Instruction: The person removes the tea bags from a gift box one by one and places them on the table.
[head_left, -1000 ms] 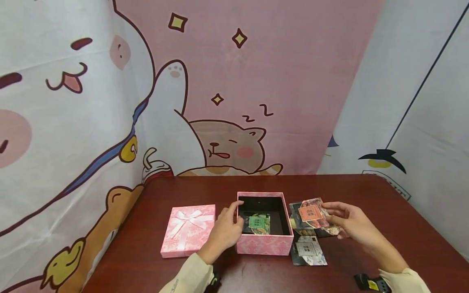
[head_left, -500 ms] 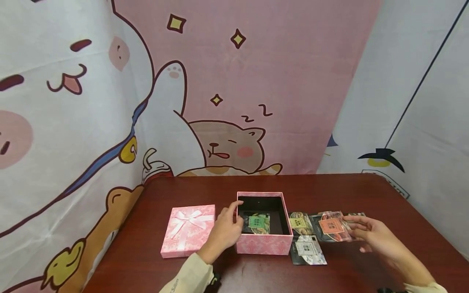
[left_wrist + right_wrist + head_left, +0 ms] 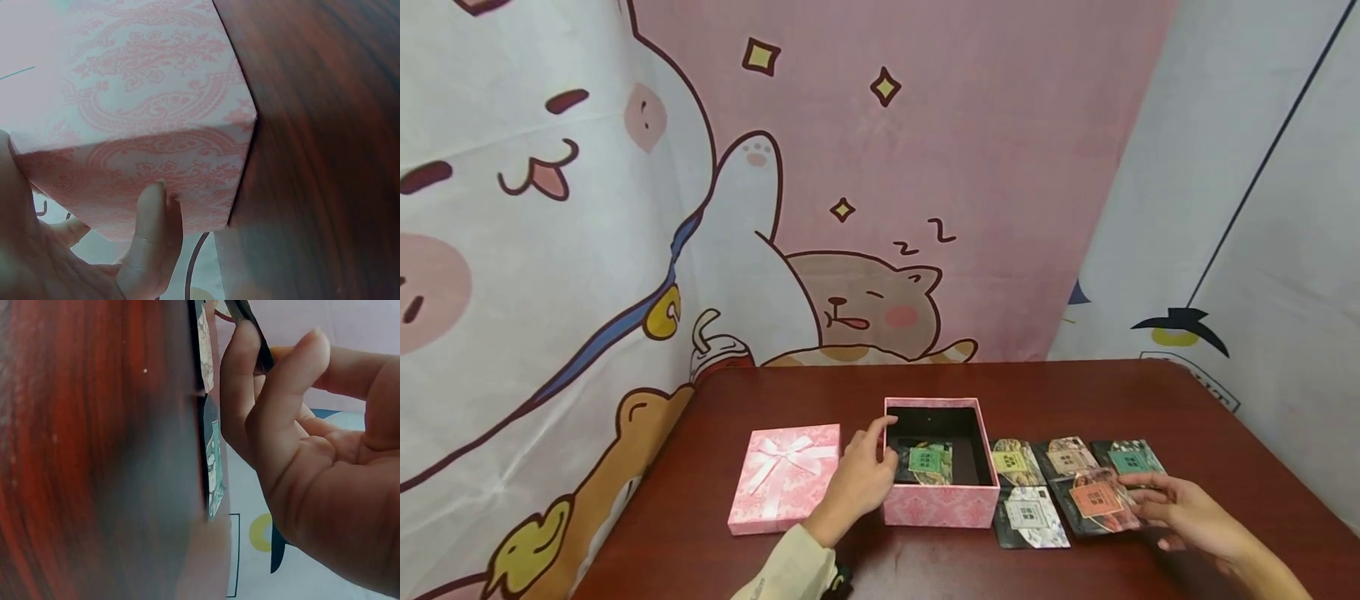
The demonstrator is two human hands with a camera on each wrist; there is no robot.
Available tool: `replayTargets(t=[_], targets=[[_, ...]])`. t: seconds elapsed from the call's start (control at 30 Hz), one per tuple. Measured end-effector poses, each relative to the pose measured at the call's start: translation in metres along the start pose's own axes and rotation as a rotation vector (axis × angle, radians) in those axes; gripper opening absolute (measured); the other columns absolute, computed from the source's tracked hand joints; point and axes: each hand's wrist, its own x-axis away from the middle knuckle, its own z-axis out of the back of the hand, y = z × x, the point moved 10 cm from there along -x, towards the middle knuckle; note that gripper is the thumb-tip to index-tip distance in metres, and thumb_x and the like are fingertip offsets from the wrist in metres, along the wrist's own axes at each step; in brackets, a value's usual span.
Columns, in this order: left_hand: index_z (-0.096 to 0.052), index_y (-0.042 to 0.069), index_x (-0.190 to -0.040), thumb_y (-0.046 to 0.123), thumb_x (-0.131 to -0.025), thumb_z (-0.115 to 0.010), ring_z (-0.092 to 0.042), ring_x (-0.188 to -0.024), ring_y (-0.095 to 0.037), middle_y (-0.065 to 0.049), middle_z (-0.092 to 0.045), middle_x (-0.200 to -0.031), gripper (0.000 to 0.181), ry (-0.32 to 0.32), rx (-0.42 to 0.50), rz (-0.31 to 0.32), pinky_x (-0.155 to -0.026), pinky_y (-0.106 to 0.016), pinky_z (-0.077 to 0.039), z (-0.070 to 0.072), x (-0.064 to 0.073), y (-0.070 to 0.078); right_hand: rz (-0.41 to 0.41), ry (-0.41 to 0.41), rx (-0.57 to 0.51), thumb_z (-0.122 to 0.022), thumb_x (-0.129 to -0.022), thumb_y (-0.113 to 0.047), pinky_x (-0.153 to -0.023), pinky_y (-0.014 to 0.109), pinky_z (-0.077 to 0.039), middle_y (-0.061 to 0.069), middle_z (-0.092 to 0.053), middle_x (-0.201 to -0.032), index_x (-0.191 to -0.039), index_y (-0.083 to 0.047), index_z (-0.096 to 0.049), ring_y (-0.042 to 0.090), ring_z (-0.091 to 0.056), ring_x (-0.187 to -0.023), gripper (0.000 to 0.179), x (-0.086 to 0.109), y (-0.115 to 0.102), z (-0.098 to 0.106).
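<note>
My left hand (image 3: 859,479) holds the left side of an uncovered pink patterned gift box (image 3: 940,507). In the left wrist view its thumb lies against the wall of the box (image 3: 150,56). Inside the black interior lies a flat packet with a green label (image 3: 931,460). Right of the box, my right hand (image 3: 1183,510) pinches the right edge of a dark flat packet with an orange label (image 3: 1096,500). That packet overlaps the lower edge of a beige-label packet (image 3: 1067,458). The right wrist view shows the pinched packet's dark edge (image 3: 262,350) between thumb and fingers.
A pink lid with a ribbon bow (image 3: 785,479) lies left of the box. Packets with yellow (image 3: 1017,462), white (image 3: 1032,517) and teal (image 3: 1129,460) labels lie on the brown table (image 3: 820,392). A printed cartoon cloth (image 3: 1000,167) hangs behind.
My right hand has carried the orange-label packet right and toward me, from over the other packets to below the beige-label one. The left hand stays at the box.
</note>
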Motion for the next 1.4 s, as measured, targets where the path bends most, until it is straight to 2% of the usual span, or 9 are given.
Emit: replayTargets(t=[0.2,0.37,0.5,0.77,0.97,1.1,1.2,1.33,1.4], targets=[[-0.052,0.020,-0.140,0.018,-0.093,-0.053,-0.050,-0.081,-0.020,-0.010,-0.057,-0.105,0.047,-0.001,0.001,0.002,-0.066,-0.040,-0.042,0.001,0.000,0.001,0.015,-0.053,0.011,-0.055,-0.099,-0.014,-0.064,0.039,-0.053,0.013,-0.066,-0.115,-0.139,0.016,-0.036,0.019,-0.063,-0.093,0.053,-0.001,0.000,-0.006],[-0.053,0.020,-0.140,0.017,-0.093,-0.052,-0.050,-0.082,-0.020,-0.010,-0.057,-0.105,0.047,0.004,-0.005,0.003,-0.067,-0.040,-0.042,0.000,0.000,0.000,-0.033,-0.033,0.035,-0.058,-0.097,-0.014,-0.065,0.040,-0.052,0.014,-0.065,-0.115,-0.137,0.013,-0.041,0.020,-0.061,-0.092,0.051,-0.002,0.006,-0.008],[-0.053,0.021,-0.140,0.018,-0.093,-0.052,-0.051,-0.082,-0.020,-0.009,-0.057,-0.104,0.047,0.002,0.000,0.001,-0.068,-0.040,-0.043,0.001,-0.001,0.001,-0.055,-0.029,0.051,-0.060,-0.097,-0.017,-0.062,0.038,-0.052,0.012,-0.066,-0.112,-0.136,0.012,-0.044,0.021,-0.059,-0.085,0.051,0.000,0.012,-0.006],[-0.054,0.020,-0.139,0.017,-0.092,-0.053,-0.052,-0.084,-0.020,-0.007,-0.056,-0.100,0.047,0.018,-0.014,-0.003,-0.069,-0.040,-0.044,0.003,-0.001,0.000,-0.014,-0.065,0.082,-0.058,-0.098,-0.015,-0.057,0.033,-0.050,0.020,-0.065,-0.118,-0.136,0.013,-0.042,0.020,-0.057,-0.077,0.051,0.004,0.015,-0.004],[-0.054,0.020,-0.139,0.017,-0.092,-0.053,-0.052,-0.084,-0.020,-0.007,-0.056,-0.100,0.047,0.018,-0.013,-0.009,-0.069,-0.041,-0.044,0.001,-0.002,0.001,0.016,-0.087,0.150,-0.057,-0.098,-0.017,-0.053,0.031,-0.047,0.012,-0.069,-0.103,-0.132,0.018,-0.043,0.018,-0.055,-0.072,0.051,0.007,0.010,-0.003],[-0.053,0.021,-0.139,0.018,-0.093,-0.053,-0.051,-0.081,-0.020,-0.007,-0.056,-0.101,0.047,0.018,-0.014,-0.004,-0.067,-0.039,-0.043,0.000,-0.003,0.000,0.007,-0.064,0.183,-0.055,-0.099,-0.019,-0.053,0.035,-0.048,0.015,-0.069,-0.106,-0.132,0.018,-0.043,0.020,-0.065,-0.081,0.051,0.009,0.003,-0.001],[-0.053,0.021,-0.140,0.017,-0.093,-0.053,-0.050,-0.081,-0.019,-0.007,-0.055,-0.101,0.047,0.011,-0.008,-0.002,-0.067,-0.039,-0.043,0.000,-0.003,0.000,-0.026,-0.019,0.210,-0.054,-0.099,-0.021,-0.055,0.038,-0.050,0.023,-0.067,-0.112,-0.132,0.019,-0.042,0.027,-0.069,-0.089,0.053,0.010,-0.002,0.004],[-0.053,0.021,-0.140,0.017,-0.093,-0.053,-0.051,-0.082,-0.020,-0.007,-0.055,-0.100,0.047,0.008,-0.004,0.000,-0.068,-0.040,-0.043,0.000,-0.002,0.000,-0.045,0.045,0.280,-0.056,-0.099,-0.027,-0.059,0.041,-0.054,0.027,-0.065,-0.109,-0.132,0.021,-0.039,0.028,-0.069,-0.087,0.061,0.012,-0.008,0.009],[-0.053,0.020,-0.140,0.017,-0.093,-0.053,-0.051,-0.082,-0.020,-0.007,-0.056,-0.100,0.047,0.011,-0.009,-0.002,-0.068,-0.040,-0.043,0.000,-0.002,0.000,-0.039,0.084,0.311,-0.058,-0.098,-0.029,-0.059,0.042,-0.054,0.025,-0.066,-0.105,-0.132,0.021,-0.039,0.025,-0.068,-0.083,0.063,0.013,-0.015,0.009]])
